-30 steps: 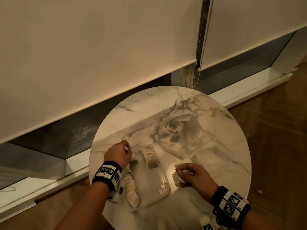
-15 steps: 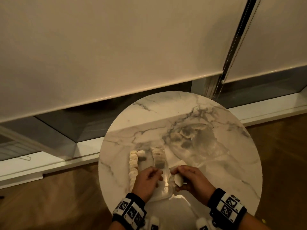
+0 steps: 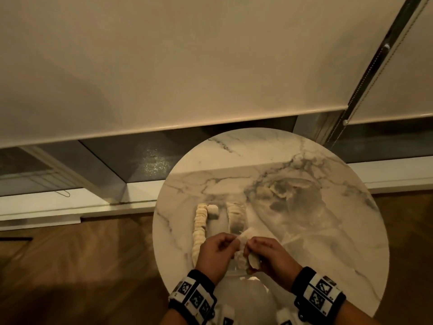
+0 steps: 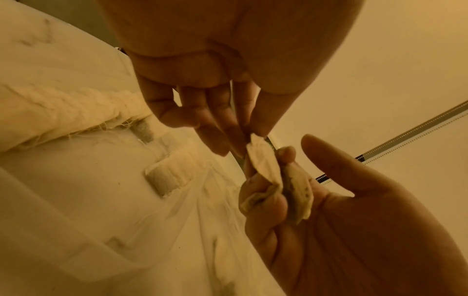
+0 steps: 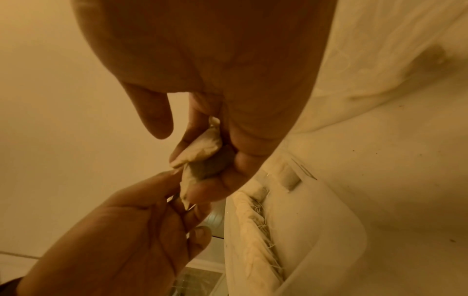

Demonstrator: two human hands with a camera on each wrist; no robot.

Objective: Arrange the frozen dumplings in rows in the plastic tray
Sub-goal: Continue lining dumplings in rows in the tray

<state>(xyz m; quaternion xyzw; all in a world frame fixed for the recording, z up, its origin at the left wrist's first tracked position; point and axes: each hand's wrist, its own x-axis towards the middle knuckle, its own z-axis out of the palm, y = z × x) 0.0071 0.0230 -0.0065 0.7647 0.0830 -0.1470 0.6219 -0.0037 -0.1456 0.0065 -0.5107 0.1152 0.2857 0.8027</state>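
A clear plastic tray lies on the round marble table. It holds a long row of pale dumplings on its left side, a single dumpling beside that, and a shorter row to the right. Over the tray's near end my right hand grips a small clump of dumplings. My left hand pinches the tip of one dumpling of that clump. Both hands hide the tray's near edge in the head view.
A crumpled clear bag with loose dumplings lies on the table beyond and to the right of the tray. The table stands against a low window sill under roller blinds. Wooden floor surrounds it.
My left hand came back from the tray's far left end to its near end and met the right hand, and now pinches a dumpling there. The head view shifted.
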